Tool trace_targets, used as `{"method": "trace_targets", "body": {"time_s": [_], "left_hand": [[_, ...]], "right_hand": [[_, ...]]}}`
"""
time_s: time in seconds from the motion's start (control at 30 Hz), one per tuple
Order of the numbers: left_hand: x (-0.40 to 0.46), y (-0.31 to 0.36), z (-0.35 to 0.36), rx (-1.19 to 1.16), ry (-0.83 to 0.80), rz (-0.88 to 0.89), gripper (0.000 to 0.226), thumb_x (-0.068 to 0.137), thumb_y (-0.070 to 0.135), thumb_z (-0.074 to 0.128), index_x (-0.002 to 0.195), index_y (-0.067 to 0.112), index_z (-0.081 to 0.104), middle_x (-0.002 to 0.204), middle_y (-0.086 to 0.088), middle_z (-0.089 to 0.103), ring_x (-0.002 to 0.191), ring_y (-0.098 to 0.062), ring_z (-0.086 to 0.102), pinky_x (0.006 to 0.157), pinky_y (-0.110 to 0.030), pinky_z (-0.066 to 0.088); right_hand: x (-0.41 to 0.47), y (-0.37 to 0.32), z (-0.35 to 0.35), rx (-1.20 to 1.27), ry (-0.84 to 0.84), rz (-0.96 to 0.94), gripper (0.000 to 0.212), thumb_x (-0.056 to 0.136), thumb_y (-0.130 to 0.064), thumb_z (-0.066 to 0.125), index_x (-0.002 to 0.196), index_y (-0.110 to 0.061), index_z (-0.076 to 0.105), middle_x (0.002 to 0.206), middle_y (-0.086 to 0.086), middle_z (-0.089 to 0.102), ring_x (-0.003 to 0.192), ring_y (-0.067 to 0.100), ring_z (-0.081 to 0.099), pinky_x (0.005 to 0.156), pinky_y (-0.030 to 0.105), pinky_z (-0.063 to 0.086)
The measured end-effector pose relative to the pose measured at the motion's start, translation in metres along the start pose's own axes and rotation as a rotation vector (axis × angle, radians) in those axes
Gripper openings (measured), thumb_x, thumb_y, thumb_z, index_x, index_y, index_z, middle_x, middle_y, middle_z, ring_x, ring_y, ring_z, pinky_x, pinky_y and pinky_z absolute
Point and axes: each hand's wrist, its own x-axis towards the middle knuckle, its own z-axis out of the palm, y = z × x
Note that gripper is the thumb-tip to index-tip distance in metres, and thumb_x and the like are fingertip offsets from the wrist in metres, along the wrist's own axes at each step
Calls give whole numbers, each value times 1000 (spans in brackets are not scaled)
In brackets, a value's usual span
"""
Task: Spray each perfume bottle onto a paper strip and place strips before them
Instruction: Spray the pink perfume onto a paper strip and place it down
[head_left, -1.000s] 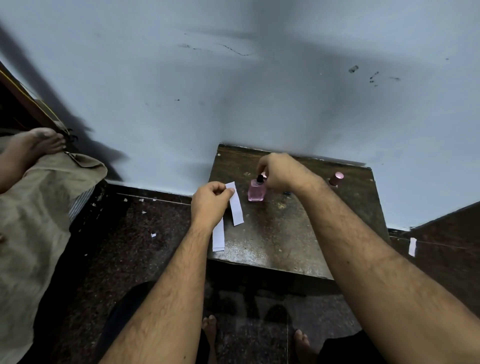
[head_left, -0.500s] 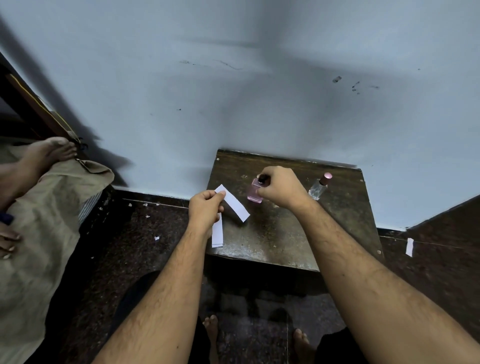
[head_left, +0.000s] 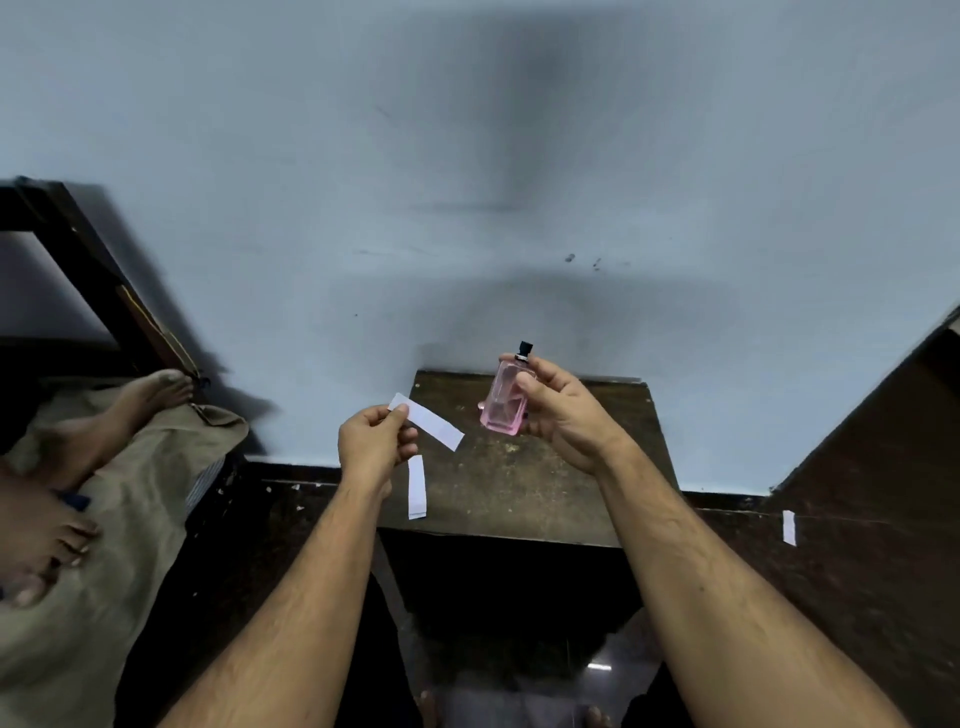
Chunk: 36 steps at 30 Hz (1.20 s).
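- Right now the pink perfume bottle (head_left: 503, 399) is up off the small dark table (head_left: 524, 483), held above its far half, upright with a slight lean, its black spray top (head_left: 525, 349) bare and pointing up toward the pale wall (head_left: 467, 156).
- The right hand (head_left: 558, 413) grips that bottle, fingers and thumb wrapped round the glass from the right side, with one fingertip up near the neck.
- To the bottle's left, the left hand (head_left: 375, 446) pinches one end of a white paper strip (head_left: 430, 427); the strip slants down and to the right, and its free end stops close to the bottle's base without touching it.
- A second white strip (head_left: 416, 487) shows below the held one, over the table's left edge; whether it lies on the table or hangs from the hand, I can't tell.
- The table stands pushed against the wall, on a dark speckled floor (head_left: 857, 571).
- Further right of the bottle, another paper strip on the floor (head_left: 788, 527) sits close to the wall.
- Far to the bottle's left, someone's bare feet (head_left: 156, 392) rest on a tan cloth (head_left: 104, 597), beside a dark wooden frame (head_left: 78, 244).
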Motion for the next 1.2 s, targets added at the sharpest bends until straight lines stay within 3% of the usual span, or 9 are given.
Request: {"method": "trace_targets", "body": {"time_s": [0.07, 0.2, 0.33, 0.47, 0.53, 0.67, 0.93, 1.1, 1.2], "left_hand": [[-14, 14, 4, 1, -10, 30, 12, 94, 11, 63, 83, 9, 63, 73, -6, 60, 63, -14, 59, 46, -19, 51], [-43, 36, 13, -3, -30, 79, 13, 94, 12, 63, 81, 9, 63, 72, -5, 61, 63, -13, 61, 47, -21, 52], [-61, 52, 19, 11, -45, 123, 11, 93, 12, 64, 82, 9, 64, 73, -5, 62, 64, -14, 61, 48, -21, 53], [-74, 61, 21, 20, -59, 157, 13, 93, 13, 65, 81, 10, 63, 73, -5, 62, 65, -15, 62, 50, -23, 53], [-79, 63, 23, 28, -65, 168, 13, 93, 13, 65, 80, 10, 63, 72, -5, 62, 64, -15, 62, 50, -23, 53], [-83, 69, 26, 37, -71, 188, 11, 92, 12, 66, 82, 9, 64, 73, -7, 63, 66, -17, 63, 52, -25, 54], [-84, 84, 37, 32, -98, 225, 7, 91, 11, 66, 85, 7, 66, 79, -9, 65, 66, -18, 64, 53, -26, 55], [-86, 93, 44, 26, -102, 241, 6, 91, 12, 68, 92, 7, 67, 81, -7, 67, 67, -15, 65, 54, -24, 55], [-84, 98, 44, 18, -102, 237, 8, 90, 14, 68, 95, 7, 68, 82, -7, 68, 67, -13, 65, 54, -24, 55]], "right_hand": [[-17, -10, 2, 71, -40, -1, 47, 84, -30, 71, 126, -12, 60, 108, 5, 62, 111, 39, 56, 89, 59, 52], [-51, -30, 9, 239, -101, -28, 36, 94, -18, 47, 128, -9, 56, 96, 6, 60, 85, 17, 64, 71, 40, 60], [-69, -42, 12, 337, -80, -34, 38, 96, -17, 39, 133, -11, 49, 86, 14, 60, 74, 24, 61, 59, 36, 54], [-80, -46, 16, 414, -74, -24, 28, 90, -29, 43, 114, -16, 47, 79, 10, 54, 62, 19, 51, 47, 26, 41], [-84, -47, 17, 419, -108, -36, 27, 87, -39, 58, 102, -19, 48, 81, 8, 54, 61, 16, 49, 46, 24, 39], [-89, -50, 18, 403, -157, -98, 42, 71, -25, 82, 97, -25, 50, 85, 7, 55, 59, 14, 47, 42, 21, 35], [-91, -62, 15, 365, -71, -185, 45, 75, -37, 77, 107, -17, 53, 90, 11, 61, 71, 22, 60, 50, 30, 47], [-92, -70, 14, 269, 6, -193, 17, 93, -28, 54, 105, -17, 51, 95, 12, 62, 67, 21, 60, 43, 25, 42], [-90, -75, 17, 161, 42, -214, 30, 93, -23, 56, 123, -24, 50, 88, 8, 62, 59, 19, 57, 38, 22, 40]]}}
